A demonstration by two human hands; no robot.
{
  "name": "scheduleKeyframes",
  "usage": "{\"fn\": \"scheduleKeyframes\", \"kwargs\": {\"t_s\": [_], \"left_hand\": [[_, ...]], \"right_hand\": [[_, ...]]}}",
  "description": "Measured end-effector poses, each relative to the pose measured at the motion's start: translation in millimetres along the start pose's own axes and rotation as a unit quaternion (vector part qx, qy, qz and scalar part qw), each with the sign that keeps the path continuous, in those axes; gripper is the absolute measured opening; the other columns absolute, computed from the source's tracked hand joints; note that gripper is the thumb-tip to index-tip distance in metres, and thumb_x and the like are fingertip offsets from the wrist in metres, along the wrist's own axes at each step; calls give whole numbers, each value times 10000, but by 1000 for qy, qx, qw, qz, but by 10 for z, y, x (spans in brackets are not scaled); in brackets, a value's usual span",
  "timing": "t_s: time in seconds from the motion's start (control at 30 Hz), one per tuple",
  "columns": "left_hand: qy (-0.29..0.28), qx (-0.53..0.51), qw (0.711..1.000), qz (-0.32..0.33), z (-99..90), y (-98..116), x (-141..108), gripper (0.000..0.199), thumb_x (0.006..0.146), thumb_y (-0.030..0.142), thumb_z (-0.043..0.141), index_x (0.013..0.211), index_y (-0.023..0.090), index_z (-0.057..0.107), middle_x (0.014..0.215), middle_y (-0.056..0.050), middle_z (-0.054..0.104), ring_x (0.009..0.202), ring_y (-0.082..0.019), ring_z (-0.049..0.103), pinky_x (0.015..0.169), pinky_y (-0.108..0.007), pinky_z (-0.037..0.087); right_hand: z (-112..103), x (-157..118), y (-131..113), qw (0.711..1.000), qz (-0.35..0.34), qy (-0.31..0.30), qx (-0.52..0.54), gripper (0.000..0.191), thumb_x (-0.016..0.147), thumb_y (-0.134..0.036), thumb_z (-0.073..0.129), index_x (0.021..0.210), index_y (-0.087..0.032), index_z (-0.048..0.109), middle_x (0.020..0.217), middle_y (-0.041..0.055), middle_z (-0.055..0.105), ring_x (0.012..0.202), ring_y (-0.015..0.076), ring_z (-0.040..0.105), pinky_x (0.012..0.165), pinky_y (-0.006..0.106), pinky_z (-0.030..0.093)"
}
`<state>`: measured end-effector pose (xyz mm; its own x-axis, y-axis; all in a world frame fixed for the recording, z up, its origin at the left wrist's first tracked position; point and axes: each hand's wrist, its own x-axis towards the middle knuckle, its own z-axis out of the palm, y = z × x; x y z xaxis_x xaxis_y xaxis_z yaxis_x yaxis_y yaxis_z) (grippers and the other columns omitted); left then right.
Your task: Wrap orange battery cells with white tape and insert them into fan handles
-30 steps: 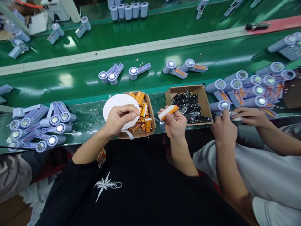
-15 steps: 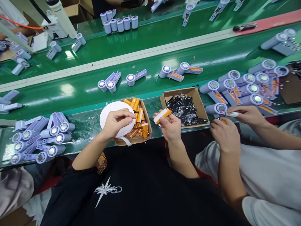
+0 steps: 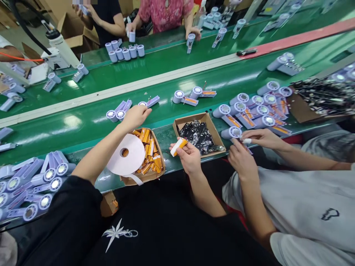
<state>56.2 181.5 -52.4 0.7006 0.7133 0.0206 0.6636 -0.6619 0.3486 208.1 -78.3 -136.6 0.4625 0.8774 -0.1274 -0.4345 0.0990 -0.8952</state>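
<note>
My right hand is closed on an orange battery with a white strip along its face, held above the bench edge. My left hand reaches over the green belt, its fingers curled. It covers most of a lavender fan housing, whose round end and handle show behind it; whether the fingers grip the housing is hidden. Under my left forearm a white tape roll, its loose end hanging down, lies on a cardboard box of orange batteries.
A box of black circuit boards stands right of my right hand. Lavender housings crowd the left bench; others stand at right. A co-worker's hands work beside me. People sit across the belt.
My left hand has moved from above the tape roll out over the belt to the housing, uncovering the roll's core. My right hand still holds the battery. The view has shifted.
</note>
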Motion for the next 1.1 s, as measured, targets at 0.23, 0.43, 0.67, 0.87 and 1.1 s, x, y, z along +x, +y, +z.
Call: {"fn": "scheduleKeyframes", "kwargs": {"t_s": [0.23,0.43,0.67,0.87,1.1], "left_hand": [[-90,196,974,-68,361,-196,998,488,1035,436,613,1429,164,707,1483,-226,671,1372,-420,616,1121,-525,514],[-150,164,974,-52,501,-313,1246,420,807,268,794,1209,150,827,1303,-249,766,1261,-430,700,1062,-493,550],[-180,53,982,17,493,-543,1361,186,773,380,797,916,266,831,1060,-29,841,1078,-266,732,924,-288,519],[-129,-51,989,45,680,-605,1407,265,945,402,596,1019,216,770,1002,-32,804,931,-208,692,819,-274,483],[-99,-95,990,37,868,-585,1495,199,1009,363,570,987,216,703,941,-49,770,881,-212,665,795,-281,460]], "right_hand": [[-284,-102,-118,999,-16,42,-11,785,696,-465,1038,1360,-229,693,976,95,886,908,333,875,867,487,733],[-399,-89,-337,997,-56,18,-46,709,726,-427,1034,1311,-275,663,927,64,885,836,327,876,729,439,746],[52,911,-798,954,-238,-66,-168,515,807,-389,966,1260,-301,737,1166,44,867,1078,281,853,925,444,741],[306,2294,-655,849,-207,-192,-447,484,837,-270,876,1309,-234,778,1091,49,867,1049,272,844,1085,460,660],[238,2906,-350,707,-203,-225,-640,470,921,-251,806,1383,-248,718,1039,55,874,1033,284,845,977,424,660]]}}
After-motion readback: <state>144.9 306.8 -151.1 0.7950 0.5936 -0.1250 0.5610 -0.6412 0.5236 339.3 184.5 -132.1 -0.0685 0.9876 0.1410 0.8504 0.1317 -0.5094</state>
